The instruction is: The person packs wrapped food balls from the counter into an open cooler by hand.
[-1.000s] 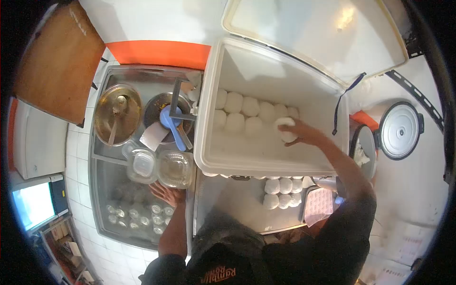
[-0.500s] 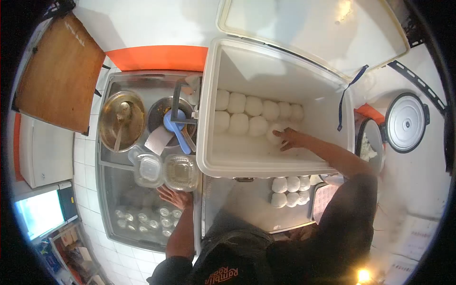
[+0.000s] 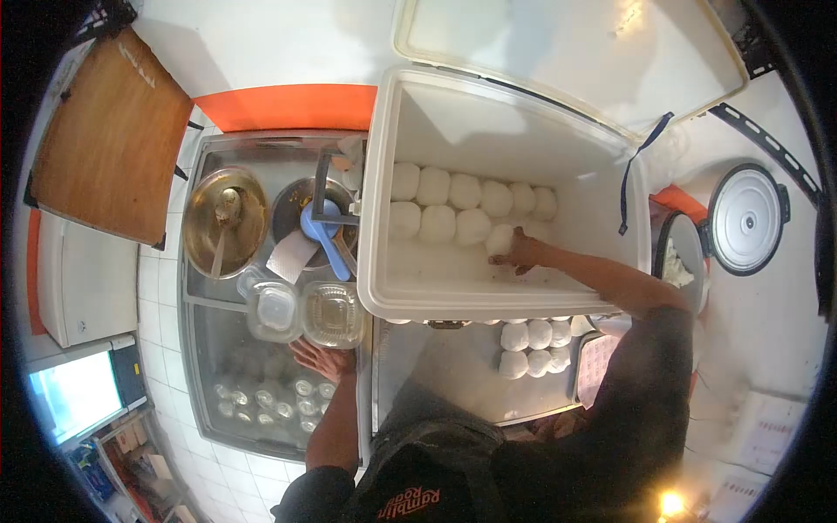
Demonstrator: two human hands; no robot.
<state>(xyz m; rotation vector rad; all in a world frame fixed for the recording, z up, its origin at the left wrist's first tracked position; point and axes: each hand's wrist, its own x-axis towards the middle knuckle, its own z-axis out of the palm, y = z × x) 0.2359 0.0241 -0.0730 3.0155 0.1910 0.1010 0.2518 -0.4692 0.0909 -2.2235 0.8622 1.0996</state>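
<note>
Inside a deep white cooler box (image 3: 514,301), round white dough balls (image 3: 437,225) stand in two rows along the back. My right hand (image 3: 523,252) reaches in from the right, its fingers curled around the dough ball (image 3: 500,237) at the end of the nearer row. That ball sits beside its neighbour on the box floor. My left hand (image 3: 323,360) lies flat, fingers spread, on the glass top of a display case (image 3: 261,353), just below two clear plastic containers (image 3: 332,315).
A steel bowl with a spoon (image 3: 224,224) and a pan with a blue-handled tool (image 3: 330,247) stand on the case. More dough balls (image 3: 514,349) sit on a metal tray (image 3: 445,370) before the box. The box lid (image 3: 575,61) is raised; an open pot (image 3: 680,261) is at right.
My right hand has closed in around the end dough ball, which sits slightly further left and up. My left hand stays in place on the glass.
</note>
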